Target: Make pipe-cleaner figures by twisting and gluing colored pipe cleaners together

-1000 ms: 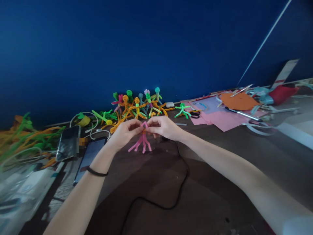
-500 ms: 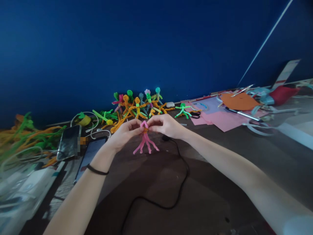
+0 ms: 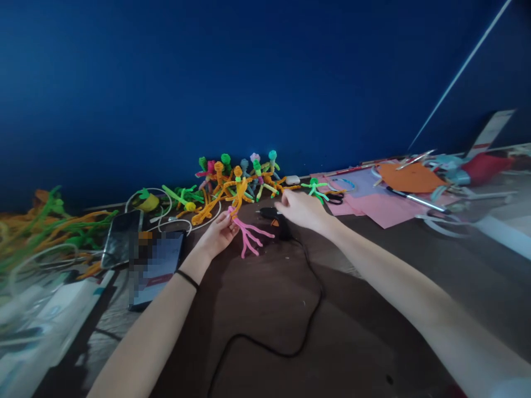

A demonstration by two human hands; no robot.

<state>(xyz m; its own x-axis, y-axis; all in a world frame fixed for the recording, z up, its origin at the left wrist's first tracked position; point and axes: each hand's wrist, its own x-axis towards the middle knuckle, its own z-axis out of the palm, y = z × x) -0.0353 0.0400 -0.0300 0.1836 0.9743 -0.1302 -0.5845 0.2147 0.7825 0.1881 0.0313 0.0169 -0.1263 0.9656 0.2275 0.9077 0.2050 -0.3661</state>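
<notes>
Your left hand [image 3: 216, 235]: fingers pinched on the pink pipe-cleaner figure [image 3: 250, 236], centre frame, low over the surface [image 3: 373, 287]. Your right hand [image 3: 302, 210]: at the black glue gun [image 3: 271, 214] just beside; grip on it cannot be told.

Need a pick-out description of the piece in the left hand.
Below the blue wall, a cluster of pipe-cleaner figures stands on the dark table. Just in front, the left hand pinches the pink pipe-cleaner figure: splayed pink strands, the only one held.
</notes>
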